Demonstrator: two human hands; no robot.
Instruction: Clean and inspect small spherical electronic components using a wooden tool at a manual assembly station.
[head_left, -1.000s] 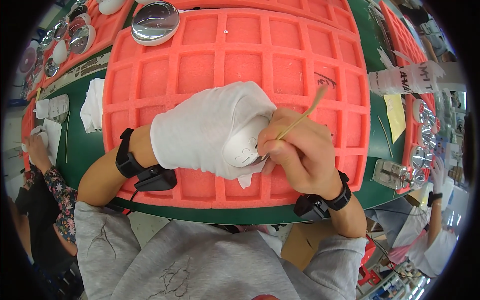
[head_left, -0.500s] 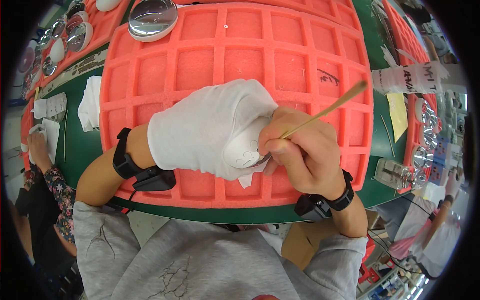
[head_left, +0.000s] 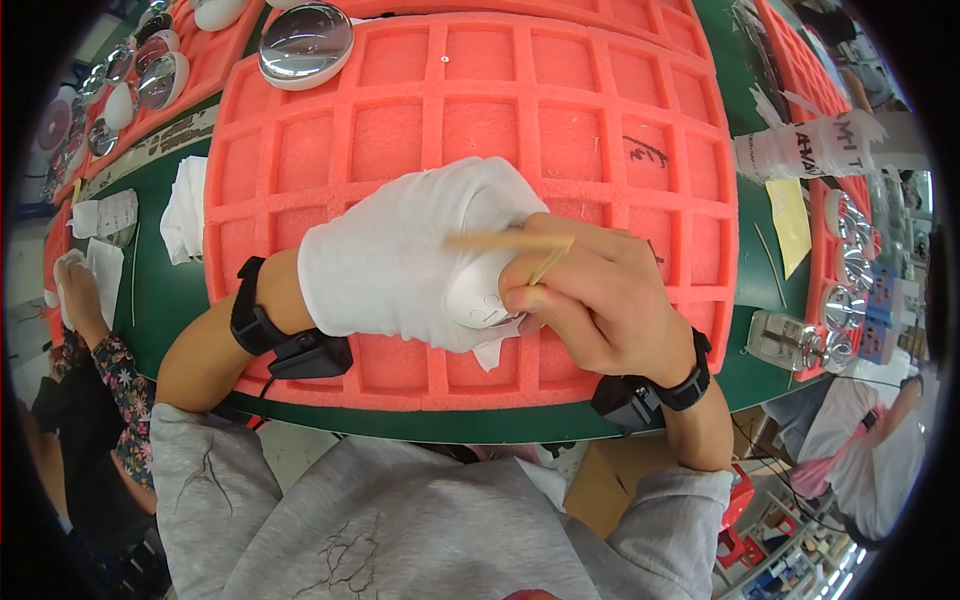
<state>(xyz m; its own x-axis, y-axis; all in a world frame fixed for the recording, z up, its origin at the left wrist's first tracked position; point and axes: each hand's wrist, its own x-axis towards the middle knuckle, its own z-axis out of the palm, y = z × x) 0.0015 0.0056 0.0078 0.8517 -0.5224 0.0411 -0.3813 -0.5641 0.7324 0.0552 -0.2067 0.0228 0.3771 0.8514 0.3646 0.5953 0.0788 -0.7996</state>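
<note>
Shows a white round piece [head_left: 470, 300] held over the pink foam tray [head_left: 480, 130], toward the edge along the desk's [head_left: 420, 425] near edge; cups the piece in the left hand [head_left: 440, 250], inside a white cloth cover [head_left: 350, 285] (too hidden to tell how each finger bends); pinches a thin stick [head_left: 530, 241], blurred at the free end, narrowly between thumb and fingertips of the right hand [head_left: 615, 300]; seems to be at the stick-work step, with contact out of sight; would next call for a firm left cup and a light, guided right touch; includes a mirrored dome [head_left: 305, 46] at the tray's far left corner.
</note>
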